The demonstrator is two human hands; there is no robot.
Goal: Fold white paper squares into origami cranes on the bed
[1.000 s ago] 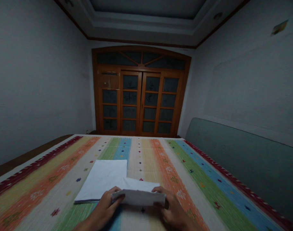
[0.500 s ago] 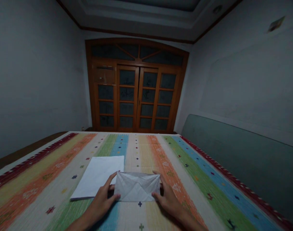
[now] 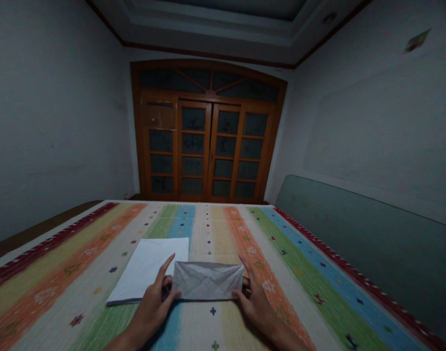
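Between my two hands is a folded piece of white paper [image 3: 208, 281], a wide rectangle with crease lines meeting near its middle. My left hand [image 3: 155, 297] grips its left end, thumb on the near face and index finger pointing up and away from it. At the right end my right hand [image 3: 255, 298] holds it the same way, its index finger also raised. The fingers behind the paper are partly hidden. Left of it, a stack of white paper sheets [image 3: 146, 268] lies on the striped tablecloth, close beyond my left hand.
A striped, patterned tablecloth [image 3: 311, 292] covers the table. Along the right side stands a grey-green panel [image 3: 354, 214]. Wooden doors with glass panes [image 3: 210, 146] are at the far end of the room, between pale walls.
Both index fingers have lifted off the paper's top corners and now point upward. The folded paper's lower edge has risen slightly. The stack of sheets stays where it was.
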